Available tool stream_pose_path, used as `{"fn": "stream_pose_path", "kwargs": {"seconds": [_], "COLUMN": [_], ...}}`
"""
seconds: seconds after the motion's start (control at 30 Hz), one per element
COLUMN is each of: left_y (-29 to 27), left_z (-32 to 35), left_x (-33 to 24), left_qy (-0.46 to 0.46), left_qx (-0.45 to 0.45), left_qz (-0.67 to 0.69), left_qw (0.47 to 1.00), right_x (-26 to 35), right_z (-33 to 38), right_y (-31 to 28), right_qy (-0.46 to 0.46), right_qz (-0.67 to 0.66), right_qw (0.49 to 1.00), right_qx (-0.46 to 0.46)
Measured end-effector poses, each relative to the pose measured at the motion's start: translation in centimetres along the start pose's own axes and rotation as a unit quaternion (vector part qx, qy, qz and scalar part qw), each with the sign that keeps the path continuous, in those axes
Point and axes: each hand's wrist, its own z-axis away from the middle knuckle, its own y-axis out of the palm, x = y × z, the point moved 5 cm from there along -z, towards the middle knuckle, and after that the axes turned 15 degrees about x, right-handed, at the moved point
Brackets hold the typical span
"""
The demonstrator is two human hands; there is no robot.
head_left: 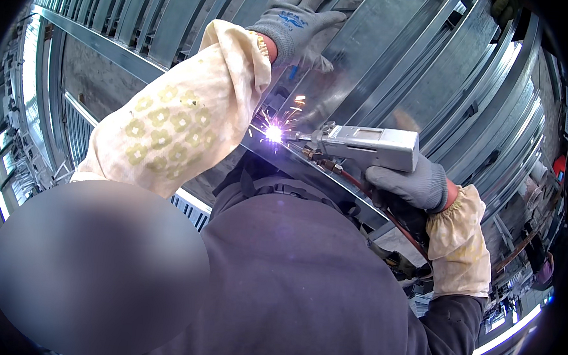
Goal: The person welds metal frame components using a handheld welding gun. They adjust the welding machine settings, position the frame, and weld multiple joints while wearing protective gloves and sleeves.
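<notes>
My right hand [415,184], in a grey glove, is wrapped round the grip of a silver welding gun [375,145]. The gun's nozzle points left, and a bright white-violet spot with orange sparks [274,133] burns at its tip, on the near edge of a galvanized metal frame [335,183]. A reddish hose [394,220] runs down from the gun past my right wrist. Farther off, above the sparks, my left hand [295,24] lies on the metal with its fingers apart, also in a grey glove. Cream sleeve covers [171,117] are on both forearms.
Long parallel metal slats [405,74] stretch away across the work, with more slats [126,8] at the far left. A dark shape [503,9] at the top right is too cut off to make out. A blurred patch hides the lower left.
</notes>
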Motion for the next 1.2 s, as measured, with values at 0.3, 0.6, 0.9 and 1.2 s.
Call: {"fn": "stream_pose_path", "kwargs": {"seconds": [0.3, 0.6, 0.9, 1.2], "left_y": [-0.1, 0.2, 0.8, 0.1], "left_z": [0.0, 0.0, 0.1, -0.1], "left_x": [0.2, 0.3, 1.1, 1.1], "left_qy": [0.004, 0.022, 0.031, 0.054], "left_qx": [0.000, -0.006, -0.029, 0.004], "left_qz": [0.009, -0.003, 0.015, 0.053], "left_qw": [1.000, 1.000, 0.999, 0.997], "right_x": [-0.4, -0.6, 1.7, 1.5], "right_z": [0.2, 0.6, 3.8, 13.7], "right_y": [0.1, -0.1, 2.9, 11.0], "right_qy": [0.022, 0.000, -0.066, -0.197], "right_qz": [-0.026, -0.030, -0.075, -0.136], "right_qw": [0.999, 0.999, 0.991, 0.893], "right_qx": [0.000, -0.024, -0.091, -0.381]}}
